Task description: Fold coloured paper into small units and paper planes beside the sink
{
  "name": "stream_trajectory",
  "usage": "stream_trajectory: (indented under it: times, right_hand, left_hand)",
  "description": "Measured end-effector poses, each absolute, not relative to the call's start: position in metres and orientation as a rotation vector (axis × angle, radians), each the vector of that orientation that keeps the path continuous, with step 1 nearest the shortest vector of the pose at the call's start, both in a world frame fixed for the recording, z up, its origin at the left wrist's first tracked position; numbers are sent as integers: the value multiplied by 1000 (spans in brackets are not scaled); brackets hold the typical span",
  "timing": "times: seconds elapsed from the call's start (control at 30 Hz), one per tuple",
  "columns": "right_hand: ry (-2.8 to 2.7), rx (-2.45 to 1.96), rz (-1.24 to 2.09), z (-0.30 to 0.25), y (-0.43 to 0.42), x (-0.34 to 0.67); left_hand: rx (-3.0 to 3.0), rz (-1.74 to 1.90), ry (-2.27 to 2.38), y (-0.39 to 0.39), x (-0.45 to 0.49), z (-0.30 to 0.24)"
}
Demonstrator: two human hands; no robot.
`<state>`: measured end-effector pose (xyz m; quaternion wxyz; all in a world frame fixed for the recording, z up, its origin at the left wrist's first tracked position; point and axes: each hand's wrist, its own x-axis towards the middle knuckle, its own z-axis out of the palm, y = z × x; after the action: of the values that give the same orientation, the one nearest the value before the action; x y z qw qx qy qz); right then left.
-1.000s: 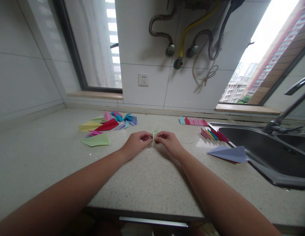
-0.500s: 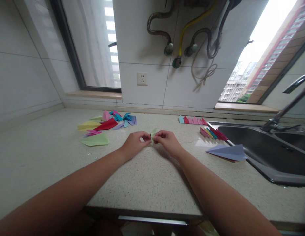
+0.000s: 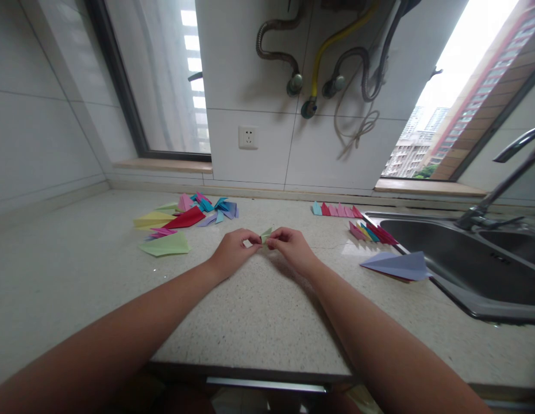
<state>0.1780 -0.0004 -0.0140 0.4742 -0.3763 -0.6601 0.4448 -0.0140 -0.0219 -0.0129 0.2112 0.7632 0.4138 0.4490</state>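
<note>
Two bare hands at the centre of the frame, meeting over one small green paper (image 3: pixel 266 234). Left hand (image 3: pixel 233 250): thumb and forefinger brought together at the tips, a gap behind them; they grip the left end of the paper. Right hand (image 3: pixel 294 249): fingers curled, thumb and forefinger pinched on the paper's right side. Fingertips of the two hands very near each other; the paper's folds mostly hidden, a pointed green tip showing above. Whether it touches the speckled worktop (image 3: pixel 254 328) below, cannot tell.

Left of centre in the frame: a loose heap of folded papers. A yellow paper (image 3: pixel 151 220), a red paper (image 3: pixel 186 218) lying beside it, blue papers (image 3: pixel 222 206) toward the heap's right end. At its near edge, a larger light green paper (image 3: pixel 164 246), flat, with narrow pink folds just behind.

Right of centre: a row of pointed papers (image 3: pixel 337 211), pale blue at the left end, then reds and pinks. Nearer, a shorter slanting row (image 3: pixel 371 233) in pink, yellow, blue and dark red. Nearer again, a lavender paper (image 3: pixel 396 265), plane-shaped, beside the sink (image 3: pixel 459 247) at the right edge. Tap (image 3: pixel 478 217) behind the basin.

Upper middle, on the wall: socket (image 3: pixel 248 138), yellow pipe (image 3: pixel 319 60).
</note>
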Motion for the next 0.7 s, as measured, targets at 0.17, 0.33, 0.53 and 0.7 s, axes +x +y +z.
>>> stream_trajectory:
  times: [0.17,0.33,0.53,0.7]
  right_hand:
    - [-1666,-916,1034,-11,-2,179]
    - [-1719,-938,962,-10,-4,181]
    - [-1722,-921,979,-12,-4,183]
    - [-1666,-897,1035,-12,-1,180]
  left_hand:
    - [2169,1270,1123,-22,-14,-12]
    - [2195,1258,1081,-21,-17,-12]
    - [2196,1210,1064,-21,-19,-12]
    - [1963,1230,1040,-18,-15,-15]
